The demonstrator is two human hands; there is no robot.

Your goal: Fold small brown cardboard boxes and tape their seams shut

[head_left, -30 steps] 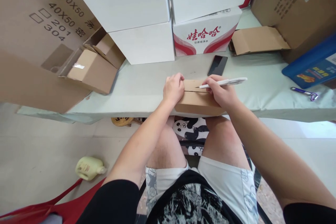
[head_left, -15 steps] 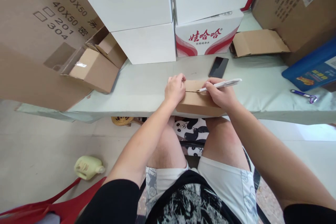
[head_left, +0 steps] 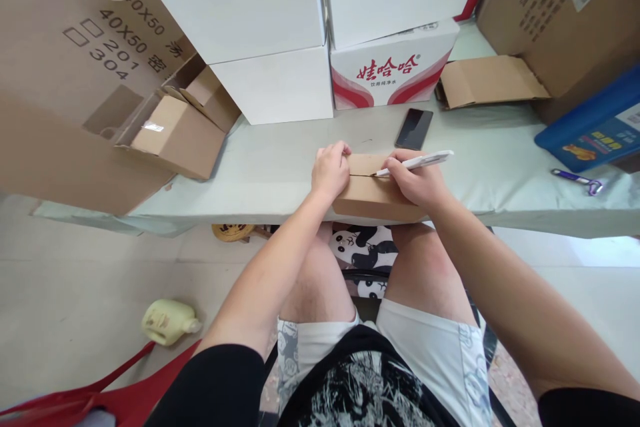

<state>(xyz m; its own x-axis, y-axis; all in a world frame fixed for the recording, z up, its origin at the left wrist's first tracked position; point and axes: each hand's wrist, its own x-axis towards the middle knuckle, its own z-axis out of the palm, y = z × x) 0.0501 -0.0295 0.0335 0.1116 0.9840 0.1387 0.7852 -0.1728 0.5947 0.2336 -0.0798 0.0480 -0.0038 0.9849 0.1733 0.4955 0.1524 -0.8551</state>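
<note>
A small brown cardboard box [head_left: 367,203] lies at the table's front edge, just above my knees. My left hand [head_left: 331,172] presses on its left end, fingers bent over the top and gripping it. Pinched in my right hand [head_left: 414,179] is a slim white tool [head_left: 427,160], seemingly a utility knife, held like a pen. Its pointed tip touches the dark seam across the box's top. The right part of the box is hidden under that hand. Behind the box lies a black phone [head_left: 414,129].
White boxes [head_left: 275,87] and a red-and-white carton [head_left: 390,73] stand at the back. Open cardboard boxes [head_left: 193,140] are on the left. A flattened carton [head_left: 493,82], a blue container [head_left: 593,123] and a purple peeler-like tool [head_left: 577,179] lie right. A yellowish jug [head_left: 167,321] rests on the floor.
The knife's tip and my right hand appear shifted slightly left, but the whole view has moved a little too. Both hands keep their hold.
</note>
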